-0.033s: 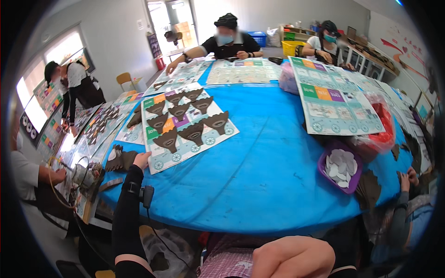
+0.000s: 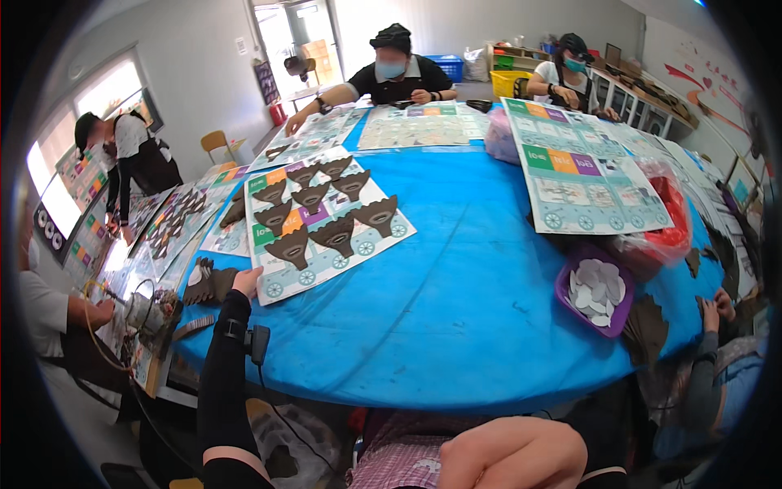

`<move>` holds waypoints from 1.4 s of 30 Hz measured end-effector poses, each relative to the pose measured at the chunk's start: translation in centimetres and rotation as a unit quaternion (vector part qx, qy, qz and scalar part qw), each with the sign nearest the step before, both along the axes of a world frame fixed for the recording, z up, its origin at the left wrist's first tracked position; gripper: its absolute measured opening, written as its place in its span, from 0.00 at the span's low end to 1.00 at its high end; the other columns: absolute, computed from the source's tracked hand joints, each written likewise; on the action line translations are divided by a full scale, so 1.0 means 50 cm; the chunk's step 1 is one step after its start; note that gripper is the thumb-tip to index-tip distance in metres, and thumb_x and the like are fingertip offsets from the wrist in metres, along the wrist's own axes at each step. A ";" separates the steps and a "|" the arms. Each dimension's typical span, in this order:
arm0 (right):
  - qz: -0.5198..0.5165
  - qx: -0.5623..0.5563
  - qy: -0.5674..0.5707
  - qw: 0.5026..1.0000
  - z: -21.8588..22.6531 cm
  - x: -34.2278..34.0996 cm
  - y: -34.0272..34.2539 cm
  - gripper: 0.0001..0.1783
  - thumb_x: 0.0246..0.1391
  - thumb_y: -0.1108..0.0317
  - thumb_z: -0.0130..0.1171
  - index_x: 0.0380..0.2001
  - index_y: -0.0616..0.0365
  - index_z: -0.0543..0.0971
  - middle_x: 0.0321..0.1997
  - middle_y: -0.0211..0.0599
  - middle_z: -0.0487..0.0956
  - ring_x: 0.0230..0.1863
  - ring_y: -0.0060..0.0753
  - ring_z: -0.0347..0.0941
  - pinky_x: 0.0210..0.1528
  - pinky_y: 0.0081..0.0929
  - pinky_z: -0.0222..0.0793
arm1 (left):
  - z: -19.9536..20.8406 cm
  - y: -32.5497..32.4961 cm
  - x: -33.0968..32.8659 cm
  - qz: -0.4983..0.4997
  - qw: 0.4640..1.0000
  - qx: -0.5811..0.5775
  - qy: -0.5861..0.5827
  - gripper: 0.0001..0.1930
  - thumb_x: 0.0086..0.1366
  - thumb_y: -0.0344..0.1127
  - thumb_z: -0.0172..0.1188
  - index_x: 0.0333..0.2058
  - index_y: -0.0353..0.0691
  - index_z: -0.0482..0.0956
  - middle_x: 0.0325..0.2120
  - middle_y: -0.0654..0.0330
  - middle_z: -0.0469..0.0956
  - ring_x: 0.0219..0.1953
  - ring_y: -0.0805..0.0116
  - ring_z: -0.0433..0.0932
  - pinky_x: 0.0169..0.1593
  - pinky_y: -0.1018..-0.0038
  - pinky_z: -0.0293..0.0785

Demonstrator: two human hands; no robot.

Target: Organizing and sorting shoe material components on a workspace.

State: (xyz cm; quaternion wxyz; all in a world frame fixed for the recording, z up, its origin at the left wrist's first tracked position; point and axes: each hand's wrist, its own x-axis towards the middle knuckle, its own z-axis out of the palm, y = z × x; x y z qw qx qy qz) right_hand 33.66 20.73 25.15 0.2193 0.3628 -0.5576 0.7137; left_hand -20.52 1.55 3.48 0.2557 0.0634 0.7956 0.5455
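My left hand (image 2: 247, 281) pinches the near left corner of a printed sheet (image 2: 304, 278). On this sheet lie several dark brown, fan-shaped cut pieces (image 2: 333, 234) with wavy top edges and pale oval marks. Beside my left hand, on its outer side, rests a stack of similar brown pieces (image 2: 208, 281). A black sleeve and a wristband cover my left forearm. My bent right arm (image 2: 513, 452) shows bare at the lower edge, but its hand is out of view.
A blue cloth (image 2: 423, 301) covers the table. At the right are a purple basket (image 2: 562, 289) of white oval pieces, a red bag (image 2: 669, 213) and another printed sheet (image 2: 603, 200). A metal device (image 2: 145, 310) stands at the left. Several people work around the table.
The whole view has shifted very slightly. My left hand stays at the sheet's corner, and the brown pieces keep their places on it.
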 end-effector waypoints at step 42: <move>-0.081 0.052 0.109 0.989 -0.080 0.141 0.181 0.16 0.53 0.60 0.62 0.41 0.53 0.73 0.43 0.45 0.77 0.42 0.43 0.75 0.46 0.30 0.69 | 0.136 0.100 0.700 -0.180 0.867 -0.043 0.463 0.21 0.59 0.30 0.57 0.52 0.36 0.70 0.48 0.50 0.67 0.50 0.57 0.67 0.51 0.66 0.64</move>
